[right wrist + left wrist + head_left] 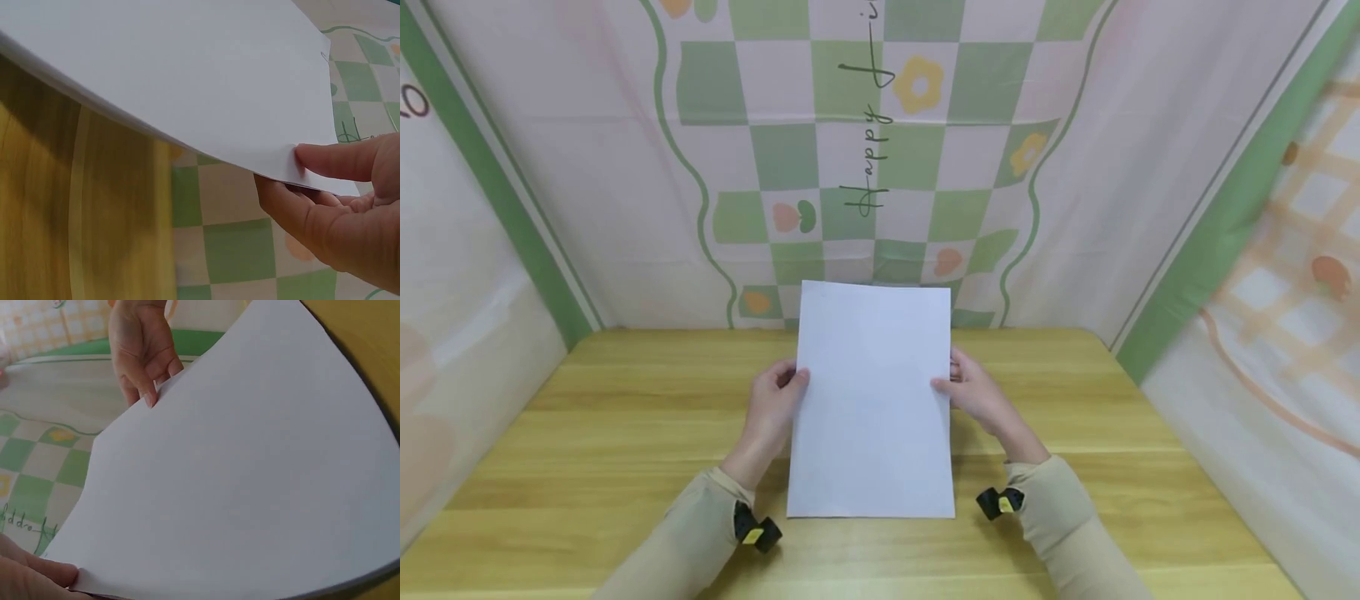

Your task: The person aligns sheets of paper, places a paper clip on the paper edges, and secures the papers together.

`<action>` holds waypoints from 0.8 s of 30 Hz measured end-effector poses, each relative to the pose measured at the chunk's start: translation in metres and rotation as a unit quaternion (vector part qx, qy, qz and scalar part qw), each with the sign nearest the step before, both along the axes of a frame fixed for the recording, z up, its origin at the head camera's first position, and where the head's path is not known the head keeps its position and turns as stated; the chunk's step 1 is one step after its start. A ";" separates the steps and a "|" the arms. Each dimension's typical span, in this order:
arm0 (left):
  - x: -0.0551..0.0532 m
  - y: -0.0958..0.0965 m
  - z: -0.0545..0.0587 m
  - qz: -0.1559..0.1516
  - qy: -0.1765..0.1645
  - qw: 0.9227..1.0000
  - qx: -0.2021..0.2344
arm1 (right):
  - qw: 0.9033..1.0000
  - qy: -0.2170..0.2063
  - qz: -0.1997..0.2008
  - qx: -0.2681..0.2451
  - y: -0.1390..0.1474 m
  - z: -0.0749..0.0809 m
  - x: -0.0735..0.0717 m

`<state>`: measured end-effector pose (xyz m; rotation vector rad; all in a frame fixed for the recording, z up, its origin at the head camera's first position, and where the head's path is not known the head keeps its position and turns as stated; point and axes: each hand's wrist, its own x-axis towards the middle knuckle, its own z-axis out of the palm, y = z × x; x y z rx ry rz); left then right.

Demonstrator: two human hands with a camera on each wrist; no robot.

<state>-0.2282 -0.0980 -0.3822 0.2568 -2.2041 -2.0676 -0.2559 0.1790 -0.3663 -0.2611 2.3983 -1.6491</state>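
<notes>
A blank white sheet of paper is held up over the wooden table, its long sides running away from the person. My left hand pinches the left edge, thumb on the upper face and fingers behind. On the opposite edge my right hand grips the sheet the same way. In the right wrist view the right hand has its thumb pressed on top and its fingers tucked beneath the paper. The left wrist view shows the left thumb at the near corner, with the sheet bowing slightly between both hands.
Around and under the paper lies the wood-grain table. Behind it hangs a green-and-white checkered cloth with flowers and lettering. More patterned cloth closes off both sides. A small black wrist camera sits on the left sleeve, another on the right.
</notes>
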 end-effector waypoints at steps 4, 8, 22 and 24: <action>-0.002 -0.005 -0.001 -0.021 -0.001 0.999 -0.035 | 1.000 -0.011 -0.002 0.007 0.002 -0.003 -0.003; -0.005 -0.010 -0.005 -0.051 -0.019 0.996 -0.064 | 1.000 -0.022 -0.002 0.018 0.003 -0.007 -0.005; -0.020 -0.017 -0.014 -0.105 -0.060 0.987 -0.108 | 0.998 -0.037 0.007 0.060 0.007 -0.018 -0.014; -0.021 -0.017 -0.015 -0.109 -0.063 0.986 -0.111 | 0.997 -0.043 0.007 0.061 0.007 -0.019 -0.016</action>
